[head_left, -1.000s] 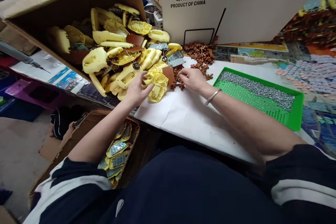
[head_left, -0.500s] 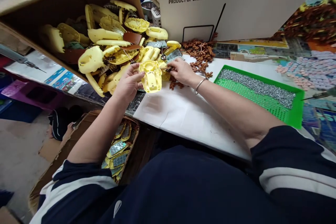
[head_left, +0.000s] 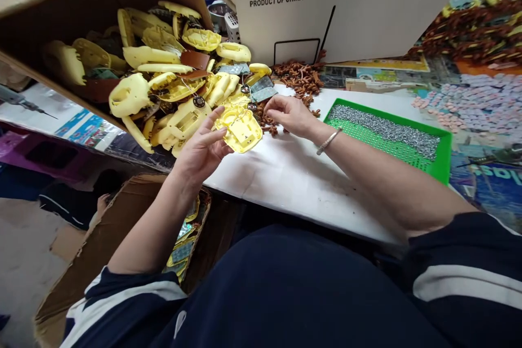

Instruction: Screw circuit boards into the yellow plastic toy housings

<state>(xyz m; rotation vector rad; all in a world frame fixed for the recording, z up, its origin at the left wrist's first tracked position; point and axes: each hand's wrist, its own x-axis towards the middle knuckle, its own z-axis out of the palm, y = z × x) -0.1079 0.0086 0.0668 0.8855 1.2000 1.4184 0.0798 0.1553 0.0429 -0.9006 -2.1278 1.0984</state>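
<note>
In my left hand [head_left: 206,147] a yellow plastic casing half [head_left: 246,134] lies with its hollow inside facing up, thumb and fingers round its left edge. A small round black part with thin wires [head_left: 252,107] shows at its upper end, beside a grey-green circuit board [head_left: 263,91]. My right hand [head_left: 291,114] is just right of the casing, fingertips pinched together above small brown plastic pieces [head_left: 299,80]. Whatever those fingertips hold, if anything, is hidden.
A tipped cardboard box [head_left: 24,2] spills yellow casings [head_left: 130,95] at left. The green tray [head_left: 443,160] at right holds small metal screws [head_left: 383,128]. A white carton [head_left: 346,22] stands behind. Below left is an open box [head_left: 122,217] of assembled pieces; a screwdriver tool [head_left: 24,100] lies far left.
My right hand has drawn back a little from the casing. The casing has turned and tilted in my left hand, whose fingers have loosened. The camera view has shifted slightly.
</note>
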